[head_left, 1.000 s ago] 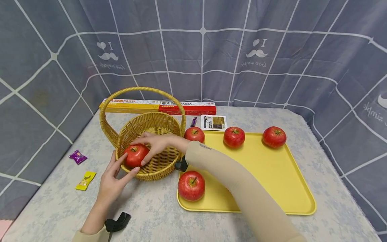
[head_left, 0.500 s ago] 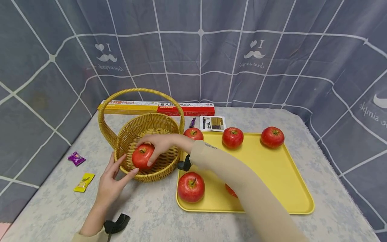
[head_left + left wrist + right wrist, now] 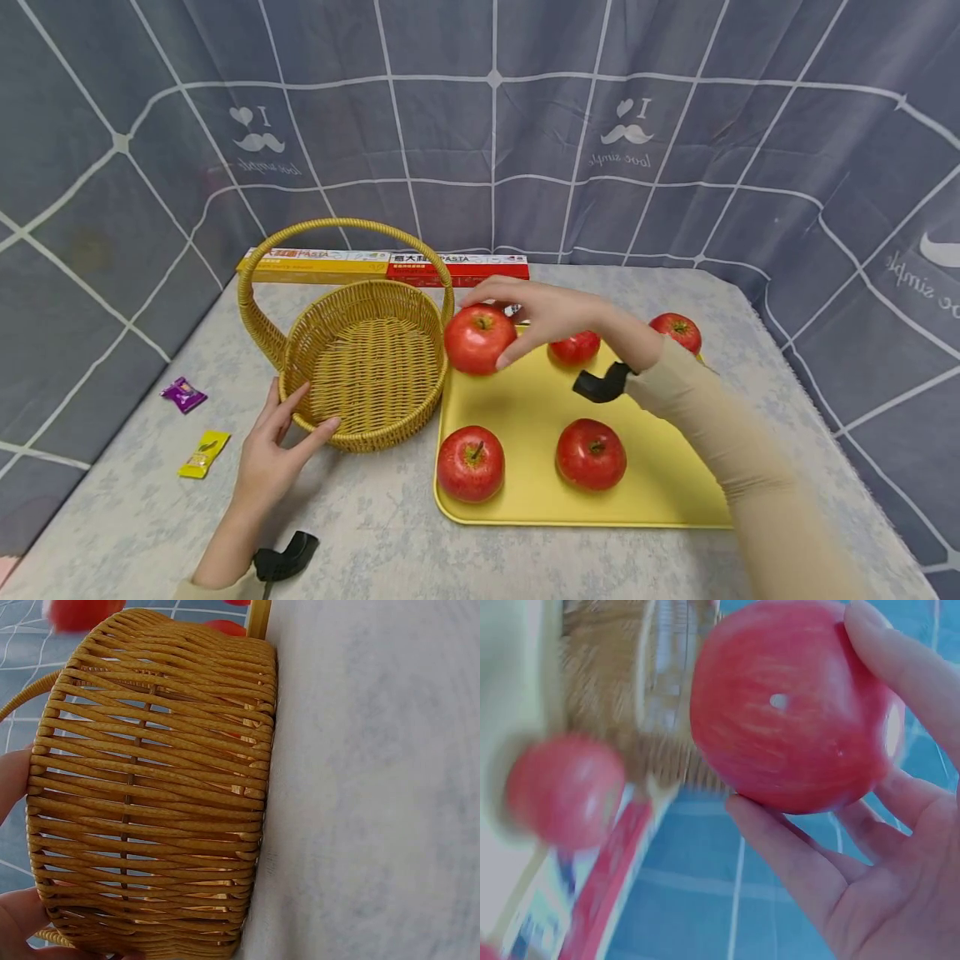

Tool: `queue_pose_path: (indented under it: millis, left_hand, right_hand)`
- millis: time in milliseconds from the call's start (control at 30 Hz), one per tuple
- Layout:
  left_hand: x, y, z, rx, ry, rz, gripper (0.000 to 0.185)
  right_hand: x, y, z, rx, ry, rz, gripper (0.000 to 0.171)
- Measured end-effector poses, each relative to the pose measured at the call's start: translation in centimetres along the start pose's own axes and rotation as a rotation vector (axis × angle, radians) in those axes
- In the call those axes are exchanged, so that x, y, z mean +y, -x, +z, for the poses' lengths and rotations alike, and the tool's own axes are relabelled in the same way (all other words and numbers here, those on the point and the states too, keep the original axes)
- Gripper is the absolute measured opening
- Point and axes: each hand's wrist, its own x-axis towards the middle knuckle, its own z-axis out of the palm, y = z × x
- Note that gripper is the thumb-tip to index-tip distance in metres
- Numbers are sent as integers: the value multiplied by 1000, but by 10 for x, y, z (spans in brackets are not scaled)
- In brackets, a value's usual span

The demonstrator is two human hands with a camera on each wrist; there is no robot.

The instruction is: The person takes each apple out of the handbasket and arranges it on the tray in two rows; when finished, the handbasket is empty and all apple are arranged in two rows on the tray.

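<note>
A red apple (image 3: pixel 480 338) is held in my right hand (image 3: pixel 551 315), thumb on the near side and fingers over the far side. It hangs above the back left corner of the yellow tray (image 3: pixel 517 400), right of the wicker basket (image 3: pixel 375 375). In the right wrist view the apple (image 3: pixel 795 705) fills the grip, and another apple (image 3: pixel 566 791) lies behind it. My left hand (image 3: pixel 273 458) holds the basket's near left rim between thumb and fingers. The basket's woven floor shows bare. In the left wrist view the basket wall (image 3: pixel 150 795) stands upright on the table.
More apples sit on the tray: front left (image 3: pixel 471 464), front middle (image 3: pixel 591 454), back middle (image 3: pixel 574 347) and back right (image 3: pixel 676 332). Yellow (image 3: pixel 322 267) and red (image 3: pixel 457 271) pasta boxes lie behind the basket. Purple (image 3: pixel 183 395) and yellow (image 3: pixel 204 454) wrapped sweets lie left.
My right hand has lifted the apple out of the basket and carried it right, over the tray's back left corner. My left hand stays on the basket rim.
</note>
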Motion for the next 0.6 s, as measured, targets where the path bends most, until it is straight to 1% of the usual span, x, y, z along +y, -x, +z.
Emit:
queue_pose_path:
  millis: [133, 267, 433, 600]
  left_hand:
    - [0, 1, -1, -4, 8, -10, 69]
    - [-1, 1, 0, -7, -1, -10, 69]
    - [-1, 1, -1, -12, -14, -7, 69]
    - [0, 1, -1, -13, -12, -7, 69]
  right_hand:
    - [10, 60, -12, 73, -25, 95, 75]
    - [27, 118, -13, 162, -31, 186, 73]
    - [45, 182, 1, 236, -34, 293, 72]
    - [57, 231, 24, 282, -60, 374, 72]
